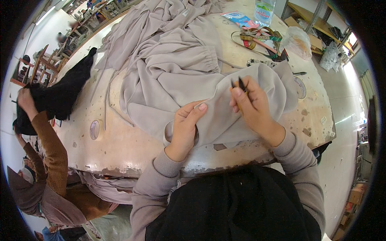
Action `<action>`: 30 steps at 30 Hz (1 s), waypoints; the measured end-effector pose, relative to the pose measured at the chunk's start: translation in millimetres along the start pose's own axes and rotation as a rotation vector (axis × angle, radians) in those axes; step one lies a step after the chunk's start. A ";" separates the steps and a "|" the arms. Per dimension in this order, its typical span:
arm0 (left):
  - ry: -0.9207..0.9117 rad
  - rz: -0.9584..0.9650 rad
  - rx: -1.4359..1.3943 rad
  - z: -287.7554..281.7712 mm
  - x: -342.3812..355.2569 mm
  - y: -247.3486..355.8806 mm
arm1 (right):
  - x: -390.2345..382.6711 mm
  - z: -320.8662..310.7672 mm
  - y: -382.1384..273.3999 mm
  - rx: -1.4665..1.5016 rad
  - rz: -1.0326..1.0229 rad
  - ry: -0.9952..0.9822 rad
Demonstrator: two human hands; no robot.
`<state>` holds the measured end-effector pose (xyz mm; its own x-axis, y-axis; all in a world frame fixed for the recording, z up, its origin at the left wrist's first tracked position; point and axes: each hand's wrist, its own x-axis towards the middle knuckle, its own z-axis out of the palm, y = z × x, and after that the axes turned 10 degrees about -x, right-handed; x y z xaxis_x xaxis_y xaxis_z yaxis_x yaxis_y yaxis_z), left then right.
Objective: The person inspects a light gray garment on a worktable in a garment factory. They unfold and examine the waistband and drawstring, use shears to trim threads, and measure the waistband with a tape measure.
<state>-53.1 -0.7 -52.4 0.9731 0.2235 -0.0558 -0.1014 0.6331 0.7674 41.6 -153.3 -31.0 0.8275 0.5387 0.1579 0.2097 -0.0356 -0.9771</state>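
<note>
A light grey garment (161, 94) lies in loose folds across the worktable (120, 156) before me. My left hand (185, 127) pinches an edge of its cloth between thumb and fingers, near a seam. Just to the right, my right hand (254, 107) is closed round a small pair of thread snips (241, 85). Their two dark blade tips point up and stand apart, above the cloth; most of the handle is hidden in my palm. An elasticated cuff (211, 59) of the garment shows beyond my hands.
A tape roll (95, 129) sits to the left, another tape roll (300, 87) to the right. Farther back are measuring tapes (261, 40), a plastic bag (297, 42) and a water bottle (264, 13). At left, a co-worker in brown sleeves (52, 148) handles black cloth (60, 90).
</note>
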 end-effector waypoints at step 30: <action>-0.047 0.165 -0.003 9.1 0.1 -12.8 | 4.6 5.9 21.0 0.237 0.371 -0.526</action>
<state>-49.8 -15.6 -56.4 0.9518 0.2896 0.1008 -0.2611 0.5929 0.7617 46.7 -146.6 -51.6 0.4470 0.8657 -0.2252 -0.2084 -0.1440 -0.9674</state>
